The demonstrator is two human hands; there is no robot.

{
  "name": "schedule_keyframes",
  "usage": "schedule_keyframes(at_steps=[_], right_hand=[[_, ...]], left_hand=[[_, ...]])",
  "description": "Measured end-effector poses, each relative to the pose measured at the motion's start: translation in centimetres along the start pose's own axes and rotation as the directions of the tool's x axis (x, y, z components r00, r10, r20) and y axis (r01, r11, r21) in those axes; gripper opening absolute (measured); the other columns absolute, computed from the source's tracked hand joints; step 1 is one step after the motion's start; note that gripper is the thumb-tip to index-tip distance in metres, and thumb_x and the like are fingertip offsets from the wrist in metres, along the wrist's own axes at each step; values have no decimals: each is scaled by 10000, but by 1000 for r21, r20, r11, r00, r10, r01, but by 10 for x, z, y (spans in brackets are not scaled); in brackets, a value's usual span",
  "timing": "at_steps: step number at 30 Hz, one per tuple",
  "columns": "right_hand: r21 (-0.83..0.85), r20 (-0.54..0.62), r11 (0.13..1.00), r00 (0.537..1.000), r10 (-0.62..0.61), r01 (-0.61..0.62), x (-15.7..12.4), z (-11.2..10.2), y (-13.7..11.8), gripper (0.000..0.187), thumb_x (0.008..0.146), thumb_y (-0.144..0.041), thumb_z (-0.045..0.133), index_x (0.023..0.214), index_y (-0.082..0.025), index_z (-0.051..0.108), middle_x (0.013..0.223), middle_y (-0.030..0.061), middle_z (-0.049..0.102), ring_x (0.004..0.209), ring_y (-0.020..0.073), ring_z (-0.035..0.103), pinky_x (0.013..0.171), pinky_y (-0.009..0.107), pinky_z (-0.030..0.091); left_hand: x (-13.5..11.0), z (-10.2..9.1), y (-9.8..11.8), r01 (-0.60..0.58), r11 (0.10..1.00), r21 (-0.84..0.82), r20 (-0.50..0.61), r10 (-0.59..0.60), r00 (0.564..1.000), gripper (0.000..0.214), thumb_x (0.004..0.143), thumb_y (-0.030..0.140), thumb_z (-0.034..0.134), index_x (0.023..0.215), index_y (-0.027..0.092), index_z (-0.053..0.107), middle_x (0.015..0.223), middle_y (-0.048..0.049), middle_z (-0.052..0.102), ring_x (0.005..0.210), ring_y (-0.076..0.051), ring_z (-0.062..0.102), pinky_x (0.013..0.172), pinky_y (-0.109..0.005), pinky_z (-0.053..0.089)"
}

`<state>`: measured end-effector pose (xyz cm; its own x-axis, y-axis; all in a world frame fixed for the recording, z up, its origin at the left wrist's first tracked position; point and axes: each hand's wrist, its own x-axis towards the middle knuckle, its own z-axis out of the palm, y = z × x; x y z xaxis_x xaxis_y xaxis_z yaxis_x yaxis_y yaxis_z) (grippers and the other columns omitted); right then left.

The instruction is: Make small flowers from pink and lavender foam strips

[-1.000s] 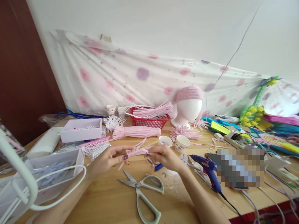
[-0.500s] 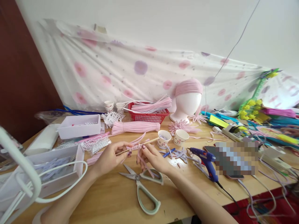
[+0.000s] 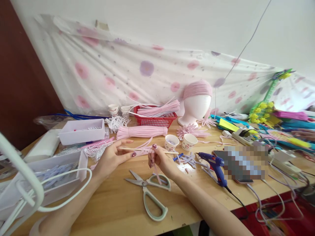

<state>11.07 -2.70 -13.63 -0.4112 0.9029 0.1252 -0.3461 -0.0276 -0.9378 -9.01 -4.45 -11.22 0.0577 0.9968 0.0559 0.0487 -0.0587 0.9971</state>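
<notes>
My left hand (image 3: 112, 157) pinches the left end of a thin wooden stick (image 3: 169, 152) that lies level above the wooden table (image 3: 115, 203). My right hand (image 3: 159, 159) is closed round a pink fuzzy strip (image 3: 144, 149) wound on the middle of that stick, and a loose end of the strip hangs down below the fingers. Grey-handled scissors (image 3: 149, 193) lie open on the table just in front of both hands. Two small paper cups (image 3: 180, 142) stand right behind my right hand.
A blue glue gun (image 3: 214, 164) with its cord lies to the right. Behind are a bundle of pink strips (image 3: 141, 131), a red basket (image 3: 155, 120), a white mannequin head (image 3: 197, 105) and clear boxes (image 3: 82, 131) on the left. Cables and coloured craft pieces crowd the right side.
The pink strip has gone from loose between my hands to wound on a wooden stick. My right hand moved left onto the stick's middle, and the hands rose slightly.
</notes>
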Motion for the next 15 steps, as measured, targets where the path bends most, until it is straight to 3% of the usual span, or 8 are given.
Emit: schedule_keyframes(at_steps=[3, 6, 8, 11, 15], right_hand=[[29, -18, 999, 999, -40, 40, 2, -2, 2, 444, 825, -546, 636, 605, -182, 509, 530, -41, 457, 477, 106, 451, 516, 263, 416], [20, -2, 999, 999, -36, 36, 1, -1, 3, 444, 834, -547, 631, 615, -179, 513, 532, -45, 451, 479, 101, 439, 525, 262, 407], [-9, 23, 1000, 1000, -17, 17, -1, 0, 2, 458, 849, -559, 606, 614, -178, 509, 531, -45, 447, 479, 102, 439, 529, 267, 403], [-87, 54, 996, 998, -6, 11, -3, 2, -1, 477, 850, -584, 585, 611, -180, 499, 532, -42, 448, 484, 107, 449, 526, 271, 397], [-185, 64, 983, 998, 5, 7, -5, 4, -4, 495, 841, -607, 578, 603, -182, 492, 533, -32, 468, 493, 112, 473, 527, 269, 394]], left_hand=[[1, 0, -6, 110, 962, -250, 40, -104, 994, 477, 602, 407, 860, 945, 161, 639, 815, -41, 751, 807, -204, 700, 790, -316, 520], [1, 2, -13, 224, 919, -324, 234, -152, 960, 396, 637, 450, 841, 803, 134, 668, 780, -71, 744, 767, -196, 687, 815, -331, 519], [-1, 4, -16, 251, 902, -350, 324, -135, 936, 380, 681, 453, 815, 826, 124, 692, 780, -83, 745, 743, -186, 674, 796, -322, 514], [-3, 7, -17, 293, 858, -423, 368, -133, 920, 417, 725, 481, 781, 933, 129, 696, 779, -76, 740, 714, -168, 659, 740, -299, 507], [-7, 10, -20, 312, 845, -434, 403, -128, 906, 472, 647, 402, 863, 993, 146, 671, 788, -56, 729, 727, -155, 644, 736, -282, 489]])
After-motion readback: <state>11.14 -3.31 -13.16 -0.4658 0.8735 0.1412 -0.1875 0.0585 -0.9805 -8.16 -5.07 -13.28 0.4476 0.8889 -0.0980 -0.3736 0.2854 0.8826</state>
